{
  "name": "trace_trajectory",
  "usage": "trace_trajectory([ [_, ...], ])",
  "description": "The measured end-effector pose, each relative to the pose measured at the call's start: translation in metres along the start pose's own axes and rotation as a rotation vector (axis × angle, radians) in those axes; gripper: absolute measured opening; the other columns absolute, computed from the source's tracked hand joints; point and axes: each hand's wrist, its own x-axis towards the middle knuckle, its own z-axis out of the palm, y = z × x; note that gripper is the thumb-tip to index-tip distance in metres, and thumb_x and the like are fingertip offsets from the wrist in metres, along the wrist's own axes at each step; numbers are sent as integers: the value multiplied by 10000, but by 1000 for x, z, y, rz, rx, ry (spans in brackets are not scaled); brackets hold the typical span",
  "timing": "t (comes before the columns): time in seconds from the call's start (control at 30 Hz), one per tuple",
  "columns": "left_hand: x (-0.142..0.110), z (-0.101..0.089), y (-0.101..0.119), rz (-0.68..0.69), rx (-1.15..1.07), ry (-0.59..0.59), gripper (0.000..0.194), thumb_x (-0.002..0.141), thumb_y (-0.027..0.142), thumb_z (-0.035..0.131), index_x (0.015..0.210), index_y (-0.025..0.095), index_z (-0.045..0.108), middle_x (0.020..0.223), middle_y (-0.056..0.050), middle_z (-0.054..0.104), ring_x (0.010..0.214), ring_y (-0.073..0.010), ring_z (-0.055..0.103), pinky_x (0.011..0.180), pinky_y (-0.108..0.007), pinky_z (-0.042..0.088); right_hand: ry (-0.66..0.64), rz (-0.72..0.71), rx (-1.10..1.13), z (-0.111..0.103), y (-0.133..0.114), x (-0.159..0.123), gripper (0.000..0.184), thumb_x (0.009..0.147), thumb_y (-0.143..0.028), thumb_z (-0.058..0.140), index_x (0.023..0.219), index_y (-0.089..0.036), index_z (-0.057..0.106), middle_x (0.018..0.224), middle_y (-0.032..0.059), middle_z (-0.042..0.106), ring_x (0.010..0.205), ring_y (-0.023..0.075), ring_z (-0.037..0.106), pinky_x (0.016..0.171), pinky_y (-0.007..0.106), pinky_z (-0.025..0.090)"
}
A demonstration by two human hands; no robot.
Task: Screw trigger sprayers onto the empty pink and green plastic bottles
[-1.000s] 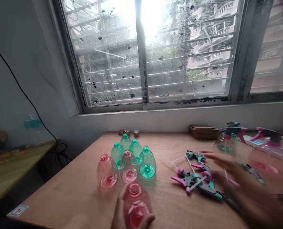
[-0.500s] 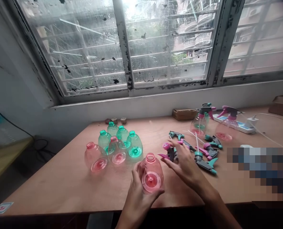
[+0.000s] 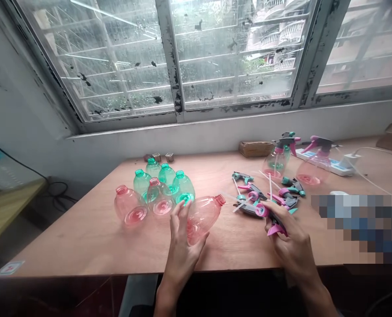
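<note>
My left hand is closed around a clear pink bottle with an open neck, tilted so the neck points to the right. In my right hand is a pink and grey spray trigger head; its thin clear tube appears to reach left toward the bottle's neck. Just beyond that hand lies a pile of spray trigger heads in pink, teal and grey, with white tubes. Left of the held bottle stand more open pink bottles and several green bottles.
At the back right stand spray bottles with heads fitted, beside a white power strip with a plugged-in cable. A brown cardboard box and small cubes sit along the wall. The table's front edge runs near my arms.
My left hand has tipped the pink bottle from nearly upright toward the right. My right hand has taken a pink and grey spray trigger head from the pile and drawn it nearer.
</note>
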Motion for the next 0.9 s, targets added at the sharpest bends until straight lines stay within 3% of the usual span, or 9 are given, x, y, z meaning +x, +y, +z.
trace_trajectory([
  [0.17,3,2,-4,-18,-2,65,785,929,253,707,1579,385,288,1574,-85,358,1558,-307,288,1273,-577,264,2,90,-1,-1,1,-2,336,996,-226,509,1294,-266,659,1244,97,722,1175,332,679,995,497,539],
  [0.37,3,2,-2,17,27,45,769,926,197,680,1571,375,300,1602,-88,323,1570,-304,257,1277,-585,248,-58,54,21,-1,1,-3,361,1010,-216,495,1317,-282,672,1320,81,712,1263,328,651,1060,522,519],
  [0.47,1,3,0,41,71,5,748,921,108,631,1549,389,338,1641,-87,250,1579,-317,225,1260,-595,282,-2,62,38,-2,-1,-1,334,1010,-220,524,1297,-286,682,1318,90,693,1261,330,645,1016,505,554],
  [0.6,-2,6,2,127,175,-108,787,919,13,531,1559,423,326,1674,-82,190,1568,-334,259,1233,-604,334,63,-4,84,0,-3,3,327,971,-227,638,1291,-285,669,1317,98,669,1313,338,604,1135,542,477],
  [0.7,-3,6,3,150,185,-152,799,936,47,556,1574,448,290,1660,-86,241,1555,-349,299,1226,-612,345,-29,50,217,0,-6,5,329,948,-250,686,1274,-297,684,1353,92,652,1338,329,593,1136,518,499],
  [0.77,-3,5,4,147,154,-199,782,950,172,647,1581,453,280,1674,-86,221,1567,-368,276,1231,-606,342,-154,152,368,-2,-11,5,360,928,-289,722,1285,-310,684,1441,88,615,1396,332,551,1133,499,512],
  [0.83,-3,2,7,125,103,-240,808,933,335,717,1593,447,265,1705,-85,148,1584,-386,231,1240,-598,328,-293,258,518,-5,-17,4,496,889,-332,781,1365,-334,643,1545,77,550,1467,340,473,1186,512,450],
  [0.9,-4,1,9,70,41,-244,757,959,429,672,1598,444,267,1729,-73,76,1595,-383,205,1250,-585,313,-402,356,663,-7,-24,3,730,814,-390,866,1475,-370,556,1628,61,467,1502,353,420,1237,529,359],
])
